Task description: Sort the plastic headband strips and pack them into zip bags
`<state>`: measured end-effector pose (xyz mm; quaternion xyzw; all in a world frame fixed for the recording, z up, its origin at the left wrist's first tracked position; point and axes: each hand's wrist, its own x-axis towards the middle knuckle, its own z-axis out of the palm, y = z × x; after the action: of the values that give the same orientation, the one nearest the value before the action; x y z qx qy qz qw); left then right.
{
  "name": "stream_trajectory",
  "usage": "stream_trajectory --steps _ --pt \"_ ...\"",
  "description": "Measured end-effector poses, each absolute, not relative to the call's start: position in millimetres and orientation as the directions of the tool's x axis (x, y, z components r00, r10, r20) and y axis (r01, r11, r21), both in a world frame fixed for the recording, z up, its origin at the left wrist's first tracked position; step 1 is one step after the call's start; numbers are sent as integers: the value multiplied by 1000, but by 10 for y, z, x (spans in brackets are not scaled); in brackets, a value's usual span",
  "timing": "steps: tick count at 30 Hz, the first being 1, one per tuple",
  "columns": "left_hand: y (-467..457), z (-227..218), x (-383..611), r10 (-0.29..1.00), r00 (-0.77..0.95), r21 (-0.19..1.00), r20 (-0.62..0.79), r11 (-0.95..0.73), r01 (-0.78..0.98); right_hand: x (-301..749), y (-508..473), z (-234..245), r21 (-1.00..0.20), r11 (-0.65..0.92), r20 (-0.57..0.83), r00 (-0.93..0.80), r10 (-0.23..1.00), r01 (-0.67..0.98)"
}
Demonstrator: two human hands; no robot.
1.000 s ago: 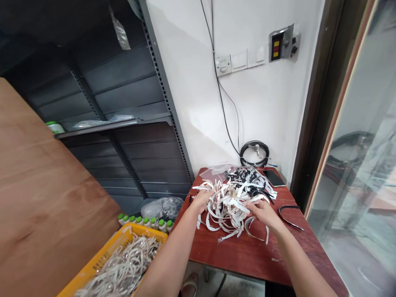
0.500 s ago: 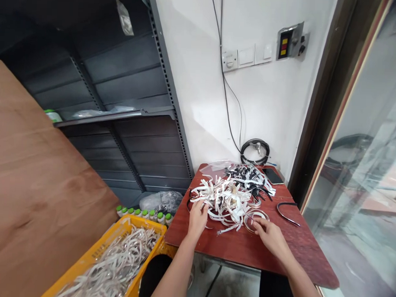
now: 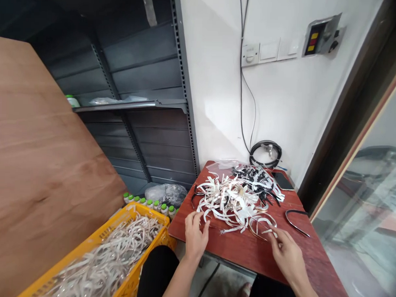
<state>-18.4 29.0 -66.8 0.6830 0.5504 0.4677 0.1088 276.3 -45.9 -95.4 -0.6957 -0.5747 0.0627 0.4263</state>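
White strips (image 3: 225, 201) (some black), red table (image 3: 240, 249), yellow crate (image 3: 146, 214)

A scuffed red wooden table (image 3: 233, 249) is carrying a tangled heap of white and black strips (image 3: 228, 201) mid-top, a curved black band (image 3: 287, 217) right, and a phone (image 3: 282, 181) far right.

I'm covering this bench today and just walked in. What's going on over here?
One person is working at a red wooden table with bare hands. Their left hand is open beside a tangled pile of white strips. Their right hand is at a thin curved hoop at the pile's edge, though whether it grips the hoop is unclear. A black curved band lies nearby. A yellow crate to the left holds more pale strips.
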Motion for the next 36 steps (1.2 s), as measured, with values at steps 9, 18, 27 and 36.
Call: stream_trajectory --steps 9,18,27,36 --pt "670 -835 -88 969 137 724 208 -246 644 2783 -222 -1416 -484 77 511 210 834 872" --pt "1102 -867 359 972 208 645 114 -231 728 2531 14 -1489 -477 211 538 94 838 853" --pt "1562 -828 527 980 180 602 88 -196 774 2529 -29 -1377 -580 262 546 128 828 771" --pt "1044 -746 364 964 41 601 263 -196 775 2564 -183 -1064 -865 195 399 398 826 462"
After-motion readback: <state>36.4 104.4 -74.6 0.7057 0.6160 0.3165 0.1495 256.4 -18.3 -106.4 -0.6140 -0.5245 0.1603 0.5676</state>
